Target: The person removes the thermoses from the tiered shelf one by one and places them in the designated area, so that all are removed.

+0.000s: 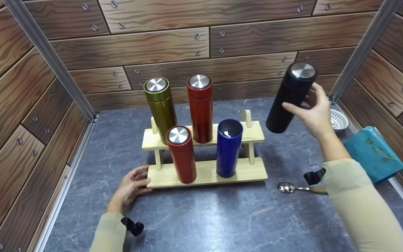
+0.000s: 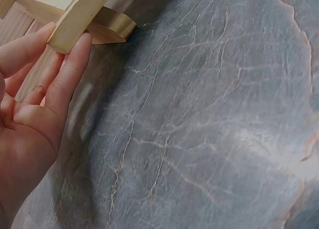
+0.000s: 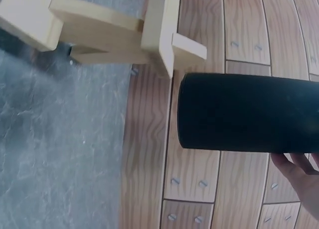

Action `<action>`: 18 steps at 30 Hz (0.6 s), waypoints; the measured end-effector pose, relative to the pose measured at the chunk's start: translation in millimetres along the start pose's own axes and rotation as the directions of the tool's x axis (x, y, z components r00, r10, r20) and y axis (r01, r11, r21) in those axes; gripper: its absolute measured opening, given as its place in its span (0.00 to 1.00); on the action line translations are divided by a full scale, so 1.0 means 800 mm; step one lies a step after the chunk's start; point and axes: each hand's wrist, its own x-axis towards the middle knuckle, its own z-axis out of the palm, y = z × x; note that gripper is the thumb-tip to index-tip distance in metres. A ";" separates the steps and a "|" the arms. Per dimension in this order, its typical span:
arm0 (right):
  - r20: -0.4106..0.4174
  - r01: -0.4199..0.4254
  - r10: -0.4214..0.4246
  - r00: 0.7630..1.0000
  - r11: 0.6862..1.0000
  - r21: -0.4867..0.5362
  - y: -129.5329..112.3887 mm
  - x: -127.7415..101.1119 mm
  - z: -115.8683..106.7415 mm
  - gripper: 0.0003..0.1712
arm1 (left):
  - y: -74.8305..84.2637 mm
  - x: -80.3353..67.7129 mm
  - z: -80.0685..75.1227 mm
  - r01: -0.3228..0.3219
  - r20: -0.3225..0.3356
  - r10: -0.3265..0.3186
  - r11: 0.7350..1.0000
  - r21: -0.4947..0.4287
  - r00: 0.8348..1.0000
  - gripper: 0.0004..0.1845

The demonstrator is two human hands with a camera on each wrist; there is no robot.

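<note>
A two-step wooden rack [image 1: 208, 171] stands mid-table. A green flask [image 1: 160, 106] and a red flask [image 1: 200, 106] stand on its upper step. A second red flask [image 1: 182, 154] and an open, lidless blue flask [image 1: 228, 147] stand on the lower step. My right hand [image 1: 312, 112] grips a black flask [image 1: 290, 98] in the air, tilted, to the right of the rack; the right wrist view shows the black flask [image 3: 249, 113] beside the rack's end [image 3: 149, 34]. My left hand [image 1: 133, 183] rests with straight fingers [image 2: 70, 72] against the rack's lower left corner [image 2: 79, 17].
A metal spoon [image 1: 294, 189] lies on the grey marble table [image 1: 205, 217] right of the rack. A teal packet [image 1: 374, 154] and a small white strainer-like dish [image 1: 338, 119] sit at the right edge. Wooden walls close in on three sides.
</note>
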 end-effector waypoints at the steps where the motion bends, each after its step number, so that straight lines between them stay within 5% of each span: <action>1: -0.007 -0.001 0.001 1.000 1.000 -0.001 0.003 0.000 -0.002 0.40 | 0.000 0.000 0.000 -0.001 0.001 0.001 1.000 0.000 1.000 0.37; 18: -0.070 -0.107 0.102 0.992 0.993 -0.059 0.062 -0.020 -0.004 0.42 | -0.002 0.000 0.000 -0.010 0.002 0.010 1.000 -0.016 1.000 0.37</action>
